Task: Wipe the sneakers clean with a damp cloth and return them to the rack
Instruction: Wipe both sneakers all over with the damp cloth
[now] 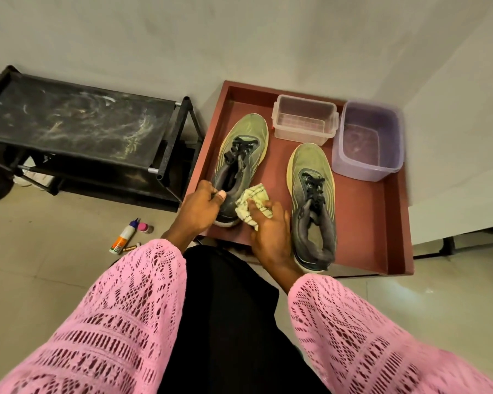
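Note:
Two olive-green sneakers with black laces stand toes away from me on a dark red tray [365, 223]. My left hand [199, 209] grips the heel collar of the left sneaker [244, 149], thumb over its rim. My right hand [271, 231] holds a crumpled cream checked cloth [251, 206] pressed against that sneaker's heel on its right side. The right sneaker [310, 177] stands free beside my right hand. The black shoe rack [77, 123] stands to the left of the tray, its top shelf bare and dusty.
A clear plastic box [303, 120] and a purple tub [367, 140] holding some water sit at the tray's far end. A glue bottle [124, 237], a small pink pot [145, 228] and a battery lie on the floor by the rack. White walls close behind.

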